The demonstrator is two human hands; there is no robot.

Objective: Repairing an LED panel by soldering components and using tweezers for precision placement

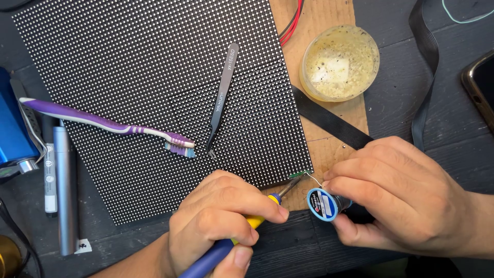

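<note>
Soldering iron (252, 226) in left hand (216, 221) — tip up-right, toward solder spool (324, 204).

A dark counter (411, 103) carries a dotted black panel (128, 77), brown cardboard (329, 139) and a phone (481, 85), all beyond the hands (221, 221).

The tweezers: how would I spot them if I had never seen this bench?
Find the big black dotted panel filling the upper left. On it, right of the purple toothbrush, lie the tweezers, tips toward the hands. They alone are slim, dark metal, tapering to a point.
</note>
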